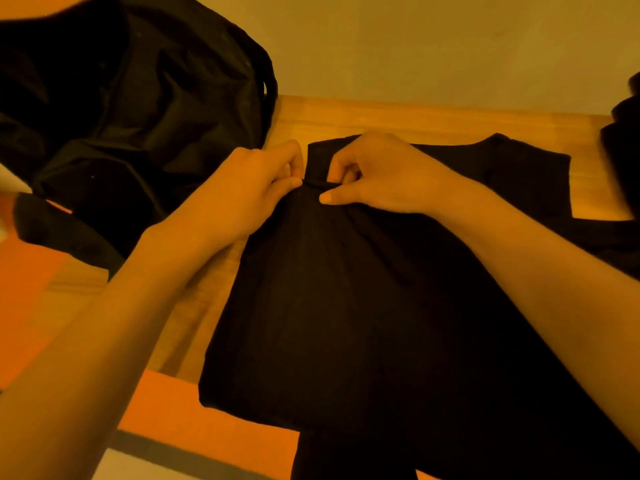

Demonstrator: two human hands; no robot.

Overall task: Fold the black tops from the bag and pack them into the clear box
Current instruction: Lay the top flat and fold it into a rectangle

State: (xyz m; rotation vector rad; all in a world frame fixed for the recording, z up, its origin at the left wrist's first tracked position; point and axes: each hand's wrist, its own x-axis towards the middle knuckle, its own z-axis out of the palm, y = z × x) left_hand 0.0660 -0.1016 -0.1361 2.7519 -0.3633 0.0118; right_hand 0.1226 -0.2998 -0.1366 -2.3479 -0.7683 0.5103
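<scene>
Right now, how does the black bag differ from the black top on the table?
The bag slumps bulky and crumpled at the left; the top lies mostly flat. The left hand and right hand pinch the top, not the bag. Both are black, on the wooden table.

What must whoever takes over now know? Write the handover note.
Left hand: pinches a fold of the top at its far end.
Right hand: pinches the same fold beside it.
The top lies on the table, partly folded. Bag sits at the left. Box not in view.
Done: this top is out and being folded.
Left: finish folding, pack it, then any further tops.
</scene>
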